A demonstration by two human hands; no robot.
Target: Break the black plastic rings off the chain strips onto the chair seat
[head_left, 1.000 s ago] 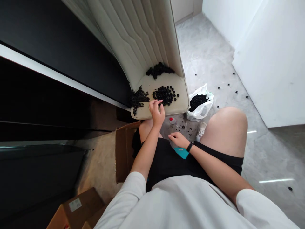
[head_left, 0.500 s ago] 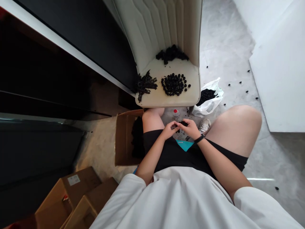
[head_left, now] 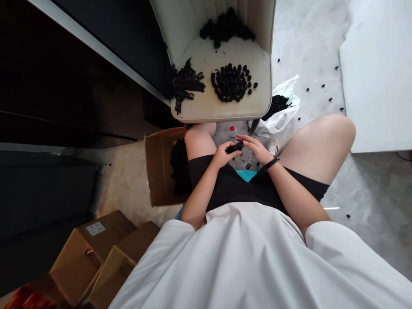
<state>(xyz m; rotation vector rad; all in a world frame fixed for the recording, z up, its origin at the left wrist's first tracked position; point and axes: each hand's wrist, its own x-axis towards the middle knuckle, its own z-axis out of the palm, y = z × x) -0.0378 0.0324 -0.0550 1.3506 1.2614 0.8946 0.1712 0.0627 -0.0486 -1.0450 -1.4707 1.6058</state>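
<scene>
My left hand [head_left: 222, 155] is closed around a dark lumpy black piece [head_left: 235, 148] between my knees; its exact kind is too small to make out. Over its right side reaches my right hand [head_left: 257, 150], fingers stretched out and apart, the fingertips close to the piece or touching it. Just beyond my hands, a clear bottle with a red cap [head_left: 232, 129] stands on the floor. On the cream chair [head_left: 222, 112] lie a cluster of small round black pieces [head_left: 230, 82], a ragged black scrap heap [head_left: 188, 83] and another dark heap [head_left: 227, 28] towards the backrest.
A white plastic bag [head_left: 288, 116] filled with black pieces sits right of the chair. Left of my leg stands a cardboard box [head_left: 161, 171] holding black material. More cardboard boxes [head_left: 106, 231] are at lower left. Several black bits lie scattered across the grey floor [head_left: 315, 38].
My hands have parted slightly from a joined pinch. The right fingers are now stretched out, and the black piece shows more in my left hand. The view has tilted downward.
</scene>
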